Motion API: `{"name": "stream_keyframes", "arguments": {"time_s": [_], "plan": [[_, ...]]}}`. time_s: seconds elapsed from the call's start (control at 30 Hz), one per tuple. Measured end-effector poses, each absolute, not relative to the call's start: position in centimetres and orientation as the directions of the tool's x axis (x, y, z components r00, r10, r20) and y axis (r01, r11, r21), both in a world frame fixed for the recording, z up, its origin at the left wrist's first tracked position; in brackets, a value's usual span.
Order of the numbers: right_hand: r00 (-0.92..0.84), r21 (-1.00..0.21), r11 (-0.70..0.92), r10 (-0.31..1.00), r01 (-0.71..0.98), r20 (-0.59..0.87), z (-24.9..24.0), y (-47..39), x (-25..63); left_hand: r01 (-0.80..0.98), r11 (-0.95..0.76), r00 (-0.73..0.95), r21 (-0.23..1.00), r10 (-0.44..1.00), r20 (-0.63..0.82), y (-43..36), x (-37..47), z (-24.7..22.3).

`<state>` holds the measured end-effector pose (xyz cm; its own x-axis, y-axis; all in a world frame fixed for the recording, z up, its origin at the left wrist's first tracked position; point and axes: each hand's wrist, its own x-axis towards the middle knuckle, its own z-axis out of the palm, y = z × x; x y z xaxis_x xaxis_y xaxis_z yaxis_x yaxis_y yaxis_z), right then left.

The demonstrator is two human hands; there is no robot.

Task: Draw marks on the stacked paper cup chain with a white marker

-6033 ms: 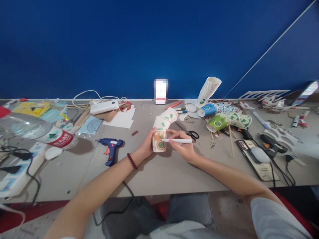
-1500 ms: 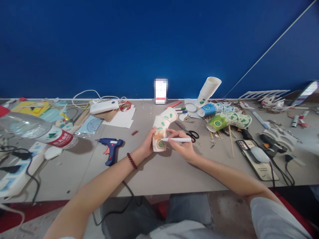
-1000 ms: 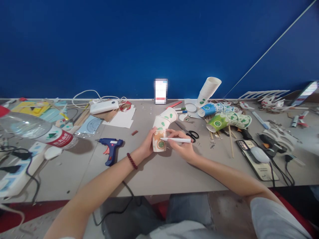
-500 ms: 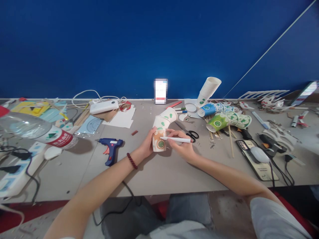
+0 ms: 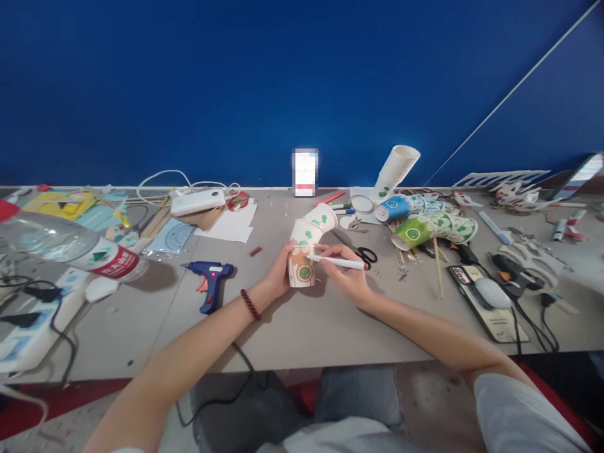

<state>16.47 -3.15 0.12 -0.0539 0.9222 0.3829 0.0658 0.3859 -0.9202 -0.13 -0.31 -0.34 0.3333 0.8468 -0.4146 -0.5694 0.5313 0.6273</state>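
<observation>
My left hand (image 5: pixel 278 275) is closed round the left side of a bent chain of paper cups (image 5: pixel 306 234), whose lowest cup is partly coloured orange-brown round a green emblem. In my right hand (image 5: pixel 346 275) is a white marker (image 5: pixel 342 261), pinched between the fingers. Its tip points left and lies at the upper part of the orange-brown cup; whether it touches the surface I cannot tell. Some of the cup's left edge is hidden by my left fingers.
A blue glue gun (image 5: pixel 211 283) lies left of my hands, beyond it a plastic bottle (image 5: pixel 70 245). Black scissors (image 5: pixel 367 255), blue cups (image 5: pixel 395 207), green cups (image 5: pixel 410 234) and a phone (image 5: pixel 500 321) are on the right. A lit phone (image 5: pixel 305 173) stands at the back.
The marker in my right hand has shifted slightly up and to the right on the cup. My left hand and the cups look almost unmoved.
</observation>
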Motion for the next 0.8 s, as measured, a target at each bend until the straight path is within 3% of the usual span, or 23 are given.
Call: {"name": "stream_keyframes", "arguments": {"time_s": [0.8], "plan": [[-0.049,-0.938,0.346,0.936,-0.027,0.347,-0.18,-3.06,16.6,-0.57,0.54,0.327,0.619,0.841,-0.431,-0.31,-0.11,0.0]]}}
